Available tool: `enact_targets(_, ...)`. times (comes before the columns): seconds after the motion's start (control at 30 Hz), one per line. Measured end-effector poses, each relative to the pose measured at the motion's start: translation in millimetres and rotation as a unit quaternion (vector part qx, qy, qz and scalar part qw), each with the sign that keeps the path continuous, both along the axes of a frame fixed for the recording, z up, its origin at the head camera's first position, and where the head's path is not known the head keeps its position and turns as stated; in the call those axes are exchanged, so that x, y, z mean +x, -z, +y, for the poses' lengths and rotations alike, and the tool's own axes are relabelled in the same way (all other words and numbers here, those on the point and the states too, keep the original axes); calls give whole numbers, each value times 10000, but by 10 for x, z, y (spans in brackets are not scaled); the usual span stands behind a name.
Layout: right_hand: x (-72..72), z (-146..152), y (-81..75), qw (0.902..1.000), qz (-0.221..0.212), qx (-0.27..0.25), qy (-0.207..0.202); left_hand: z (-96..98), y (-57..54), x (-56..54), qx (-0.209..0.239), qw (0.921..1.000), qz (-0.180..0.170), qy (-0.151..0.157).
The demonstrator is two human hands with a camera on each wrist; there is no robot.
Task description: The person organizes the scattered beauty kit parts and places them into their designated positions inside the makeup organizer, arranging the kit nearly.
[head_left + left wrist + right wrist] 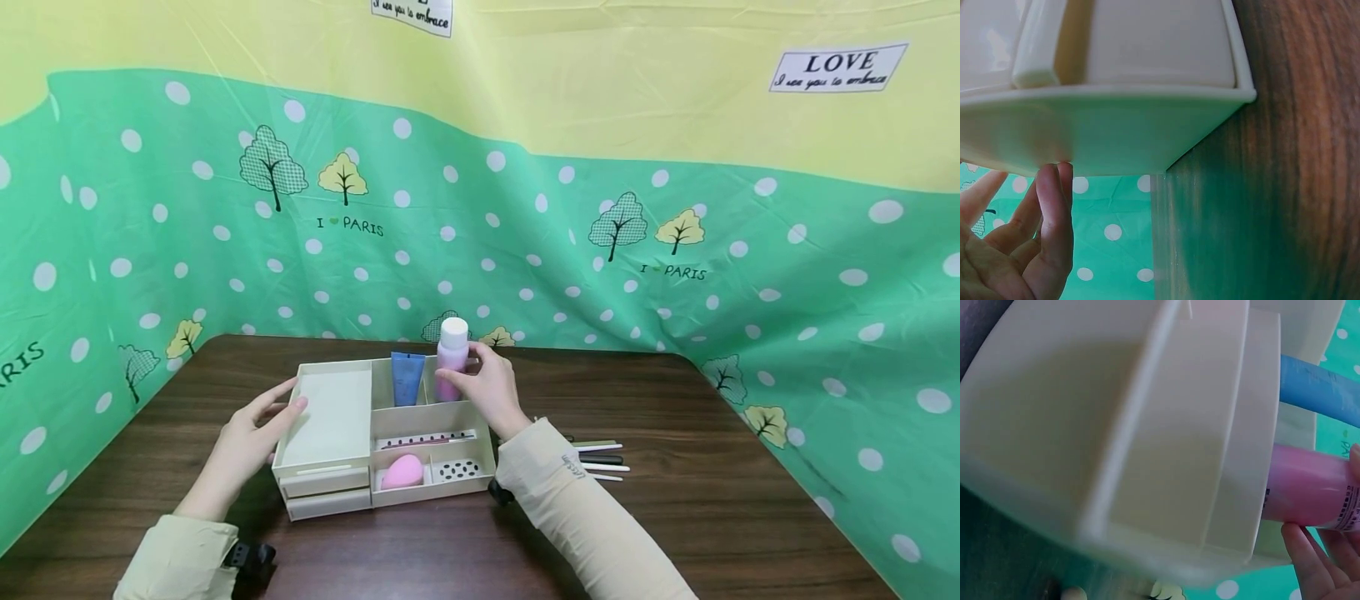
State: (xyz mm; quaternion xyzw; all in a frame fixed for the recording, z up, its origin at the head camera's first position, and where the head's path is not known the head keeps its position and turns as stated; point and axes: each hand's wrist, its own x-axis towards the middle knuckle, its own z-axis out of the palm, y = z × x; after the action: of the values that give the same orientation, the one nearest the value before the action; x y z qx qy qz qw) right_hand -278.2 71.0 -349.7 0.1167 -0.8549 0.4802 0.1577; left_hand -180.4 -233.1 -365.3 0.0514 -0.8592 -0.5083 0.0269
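Note:
A cream desktop organizer [333,417] stands on the brown table, with two drawers at its left front and open compartments on the right. My right hand [489,385] grips a pink bottle with a white cap [453,358] at the organizer's back right compartment; in the right wrist view the lower part of the bottle [1310,487] is behind the compartment wall. Beside it a blue tube [407,379] stands upright. My left hand [255,429] rests against the organizer's left side, fingers extended, fingertips [1054,181] at the side wall in the left wrist view.
A pink makeup sponge [403,472] and a black-spotted white item [457,471] lie in the front compartments. Behind them is a slim spotted strip [427,440]. Several thin sticks [603,458] lie on the table, partly behind the right sleeve. A green and yellow curtain [525,225] hangs behind the table.

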Motion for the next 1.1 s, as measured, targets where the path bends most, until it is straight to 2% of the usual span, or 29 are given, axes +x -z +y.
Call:
enact_targets(0.17, 19, -36, 27, 9994, -2, 304, 166, 1, 0, 0, -7, 10000, -3, 7)
enact_targets(0.53, 36, -73, 64, 9988, -71, 461, 129, 0, -3, 2, -25, 10000, -12, 11)
enact_targets(0.77, 53, -90, 112, 9975, 53, 665, 239, 12, -9, 7, -6, 10000, -7, -9)
enact_targets(1.1, 60, -99, 108, 9951, -122, 957, 224, 11, -3, 7, -38, 10000, -1, -19)
